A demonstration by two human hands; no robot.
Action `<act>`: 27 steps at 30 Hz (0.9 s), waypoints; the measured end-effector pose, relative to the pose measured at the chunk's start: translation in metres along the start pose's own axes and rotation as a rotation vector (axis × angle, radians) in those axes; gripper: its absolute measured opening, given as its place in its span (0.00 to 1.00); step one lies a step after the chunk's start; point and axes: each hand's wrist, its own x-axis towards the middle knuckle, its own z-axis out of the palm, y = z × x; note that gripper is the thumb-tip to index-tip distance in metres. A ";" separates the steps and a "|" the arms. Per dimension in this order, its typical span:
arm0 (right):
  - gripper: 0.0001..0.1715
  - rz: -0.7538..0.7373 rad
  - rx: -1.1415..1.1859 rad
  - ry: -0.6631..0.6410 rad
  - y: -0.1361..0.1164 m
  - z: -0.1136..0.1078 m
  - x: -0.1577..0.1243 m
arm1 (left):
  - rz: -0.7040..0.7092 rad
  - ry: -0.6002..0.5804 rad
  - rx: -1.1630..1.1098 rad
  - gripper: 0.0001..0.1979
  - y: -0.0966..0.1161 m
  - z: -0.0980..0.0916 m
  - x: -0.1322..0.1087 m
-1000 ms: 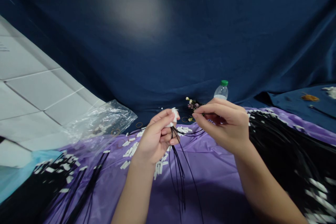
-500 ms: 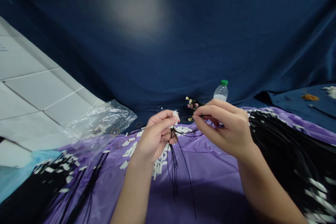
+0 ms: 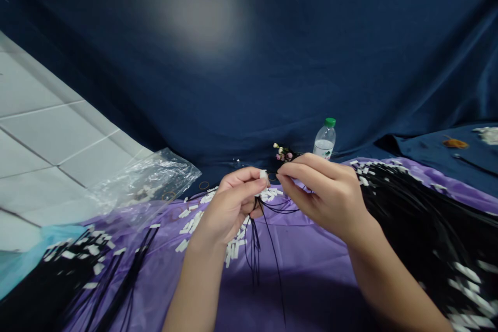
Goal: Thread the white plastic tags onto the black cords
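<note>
Pinching a small white tab (image 3: 263, 174) between thumb and forefinger, the left hand (image 3: 229, 199) keeps its grip closed above the purple cloth (image 3: 303, 254). Thin black cords (image 3: 254, 238) hang below that hand, several bent into narrow loops and one dropping longer than the others. More of them curve across, just under the tab, to the right hand (image 3: 330, 192). There the grip is closed too, thumb and forefinger brought together near the tab, with cords running in behind the fingers; whether anything sits right at the fingertips is too small to tell.

Loose tabs (image 3: 232, 254) lie scattered on the purple cloth beneath and beside the left hand. Past the right hand, small flowers (image 3: 283, 156) poke out, and a bottle (image 3: 324, 146) with a green cap stands partly hidden by it.

A large black bundle (image 3: 412, 218) with white ends spreads at the right, and a smaller bundle (image 3: 46, 285) lies at the lower left, beside a pale blue sheet (image 3: 27, 259). Near it rests a clear bag (image 3: 148, 176). Dark blue fabric (image 3: 252, 88) fills the background, with white tiles (image 3: 46, 129) at the left.
</note>
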 end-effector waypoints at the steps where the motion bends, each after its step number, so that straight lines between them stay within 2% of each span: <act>1: 0.04 -0.002 0.002 0.000 0.000 0.000 0.000 | -0.008 -0.002 -0.009 0.08 0.000 0.000 0.000; 8: 0.05 -0.011 -0.042 -0.010 0.001 0.006 -0.001 | -0.016 -0.009 -0.049 0.08 -0.001 0.000 0.000; 10: 0.06 -0.032 -0.108 0.058 0.001 0.008 0.000 | -0.004 0.013 -0.064 0.08 -0.001 -0.001 0.001; 12: 0.08 -0.084 -0.177 0.196 -0.001 0.007 0.000 | 0.007 0.051 -0.086 0.08 -0.001 -0.003 0.003; 14: 0.09 -0.195 -0.198 0.310 -0.004 0.003 0.001 | 0.033 0.112 -0.133 0.08 0.001 -0.007 0.006; 15: 0.08 -0.266 -0.183 0.305 -0.007 0.000 0.001 | 0.049 0.149 -0.168 0.07 0.003 -0.009 0.007; 16: 0.07 -0.331 -0.160 0.246 -0.009 -0.003 0.001 | 0.063 0.186 -0.209 0.06 0.005 -0.011 0.008; 18: 0.06 -0.380 -0.125 0.018 -0.013 -0.005 0.001 | 0.086 0.260 -0.297 0.05 0.009 -0.016 0.010; 21: 0.12 -0.267 -0.022 -0.358 -0.009 0.003 -0.001 | 0.104 0.320 -0.419 0.07 0.015 -0.022 0.011; 23: 0.15 -0.174 0.170 -0.528 0.001 0.014 -0.002 | 0.113 0.319 -0.473 0.07 0.017 -0.024 0.011; 25: 0.12 -0.103 0.426 -0.603 0.013 0.025 -0.002 | 0.112 0.311 -0.497 0.07 0.018 -0.024 0.011; 27: 0.07 -0.042 0.703 -0.585 0.025 0.033 -0.003 | 0.111 0.317 -0.502 0.06 0.018 -0.025 0.011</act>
